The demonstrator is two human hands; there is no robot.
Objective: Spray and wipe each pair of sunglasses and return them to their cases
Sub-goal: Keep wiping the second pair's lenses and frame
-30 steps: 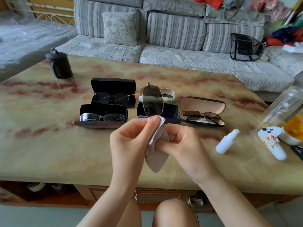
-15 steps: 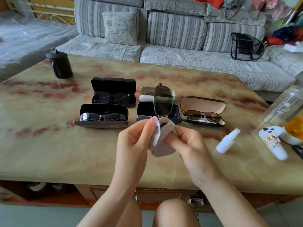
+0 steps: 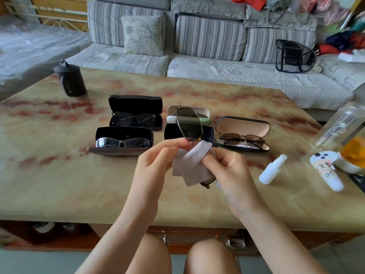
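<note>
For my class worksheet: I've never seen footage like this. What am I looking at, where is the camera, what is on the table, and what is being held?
No machine: these are a person's two bare hands, filmed by a camera worn on their head, looking down. The left hand pinches sunglasses by the frame; the right hand grips a wiping cloth against them. On the table lie a tan-lined case and two black cases, each holding glasses, plus a white spray bottle.

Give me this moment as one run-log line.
step: wiping | left hand: pinches sunglasses | right hand: holds cloth around lower lens | spray bottle: lying on table
</note>
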